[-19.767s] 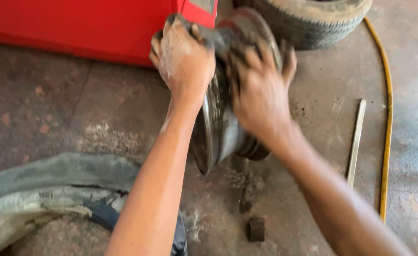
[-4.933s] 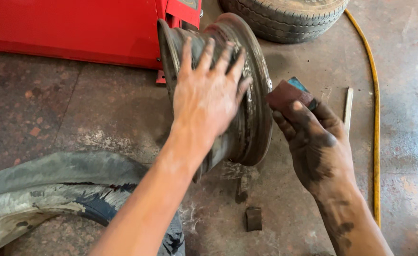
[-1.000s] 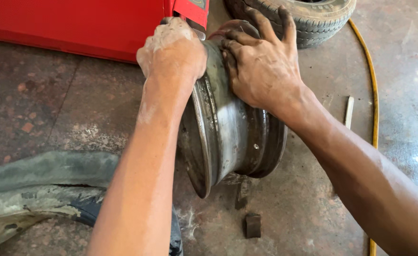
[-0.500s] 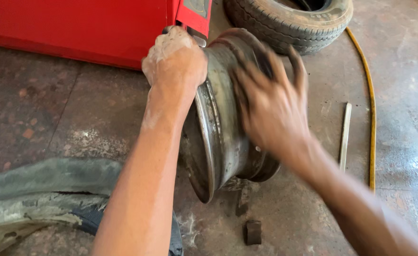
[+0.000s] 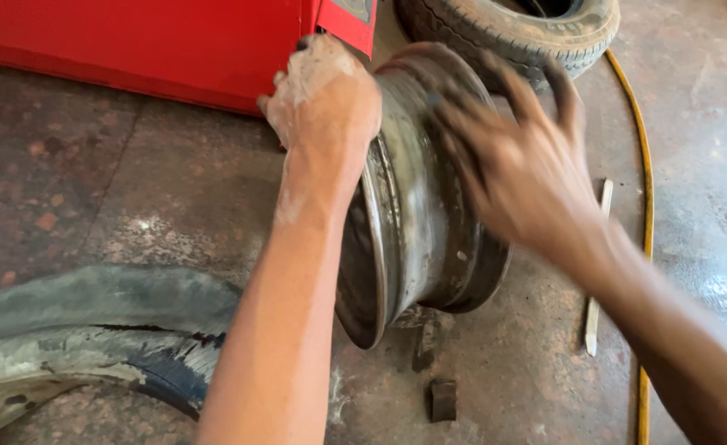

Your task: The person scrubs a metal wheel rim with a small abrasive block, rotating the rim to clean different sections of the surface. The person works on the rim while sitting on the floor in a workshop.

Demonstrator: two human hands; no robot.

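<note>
A bare steel wheel rim (image 5: 417, 206) is steadied on edge on the workshop floor (image 5: 91, 189) by two hands.

The rim is stood upright just in front of a red machine (image 5: 149, 41); it is kept from rolling by the left hand (image 5: 326, 95), whose fingers are curled tight over the near flange at the top. The right hand (image 5: 516, 161), blurred, is laid on the barrel with its fingers spread, gripping nothing. A tyre (image 5: 512, 25) lies flat behind the rim; its opening is cut off by the picture's edge, so what it holds cannot be told. A removed tyre (image 5: 75, 330) lies left of the rim, a yellow hose (image 5: 645, 214) right of it.
</note>
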